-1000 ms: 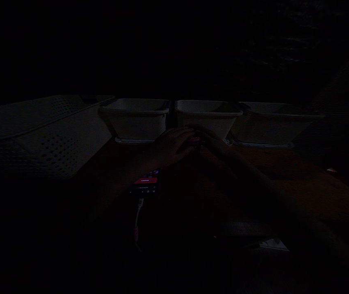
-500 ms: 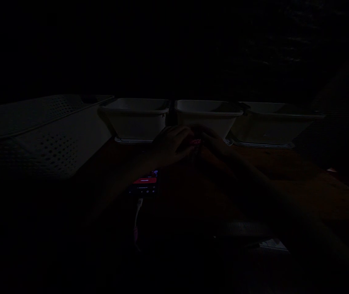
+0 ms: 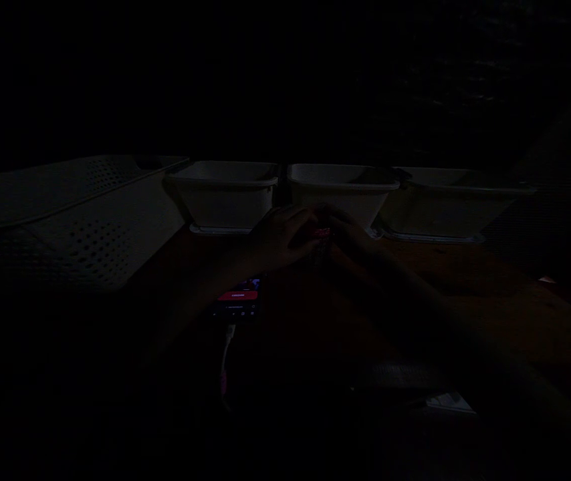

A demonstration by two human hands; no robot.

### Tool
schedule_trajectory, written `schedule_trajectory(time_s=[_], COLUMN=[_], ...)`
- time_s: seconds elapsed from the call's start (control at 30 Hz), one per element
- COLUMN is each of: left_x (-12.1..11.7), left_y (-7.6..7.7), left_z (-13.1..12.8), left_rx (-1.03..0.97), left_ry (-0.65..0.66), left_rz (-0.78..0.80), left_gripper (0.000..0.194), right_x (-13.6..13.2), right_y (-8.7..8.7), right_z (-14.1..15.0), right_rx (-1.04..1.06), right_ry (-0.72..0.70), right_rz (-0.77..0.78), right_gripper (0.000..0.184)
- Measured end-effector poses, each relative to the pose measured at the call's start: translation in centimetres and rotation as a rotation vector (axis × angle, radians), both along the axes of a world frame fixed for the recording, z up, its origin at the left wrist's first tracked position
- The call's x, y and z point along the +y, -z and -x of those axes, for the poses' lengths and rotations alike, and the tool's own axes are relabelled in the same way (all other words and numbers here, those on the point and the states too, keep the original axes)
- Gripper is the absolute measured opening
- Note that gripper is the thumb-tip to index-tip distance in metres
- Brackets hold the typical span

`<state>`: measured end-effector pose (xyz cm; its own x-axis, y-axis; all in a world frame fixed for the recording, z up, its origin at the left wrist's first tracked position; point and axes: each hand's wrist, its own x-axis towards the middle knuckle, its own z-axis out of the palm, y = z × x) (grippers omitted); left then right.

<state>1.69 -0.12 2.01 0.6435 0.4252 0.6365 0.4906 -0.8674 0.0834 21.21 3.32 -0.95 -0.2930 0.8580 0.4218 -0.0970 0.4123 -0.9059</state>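
The scene is very dark. My left hand [image 3: 283, 234] and my right hand [image 3: 350, 234] meet in front of the middle tub, fingers curled inward around a small dark thing with red markings [image 3: 322, 233]. Its kind cannot be made out, and the fingers cover much of it. Under my left forearm lies a phone [image 3: 237, 299] with its screen lit, showing a red bar. A white charging cable [image 3: 227, 341] runs from its near end toward me.
Along the back of the brown tabletop [image 3: 446, 280] stand three pale tubs, the left tub [image 3: 230, 204], the middle tub [image 3: 366, 197] and the right tub [image 3: 440, 214]. A large perforated basket [image 3: 150, 214] takes up the left side. A pale flat item [image 3: 450, 402] shows near the front edge.
Both hands keep nearly the same place and pose around the dark thing. The whole view has shifted very slightly.
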Motion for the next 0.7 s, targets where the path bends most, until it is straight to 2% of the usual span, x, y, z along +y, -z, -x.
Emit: schedule_trajectory(time_s=[0.23, 0.47, 0.7], left_x=[0.29, 0.2, 0.03], left_y=[0.34, 0.41, 0.21], left_z=[-0.07, -0.06, -0.12], left_rx=[-0.025, -0.038, -0.037], left_ry=[0.025, 0.023, 0.032], left_rz=[-0.03, -0.017, 0.01], left_gripper=[0.032, 0.031, 0.035], right_x=[0.03, -0.05, 0.16], right_y=[-0.04, -0.02, 0.21], right_z=[-0.01, 0.06, -0.15], right_rx=[0.001, -0.04, -0.063], right_ry=[-0.007, 0.032, 0.042], right_rz=[0.002, -0.06, -0.067], right_gripper=[0.031, 0.029, 0.032])
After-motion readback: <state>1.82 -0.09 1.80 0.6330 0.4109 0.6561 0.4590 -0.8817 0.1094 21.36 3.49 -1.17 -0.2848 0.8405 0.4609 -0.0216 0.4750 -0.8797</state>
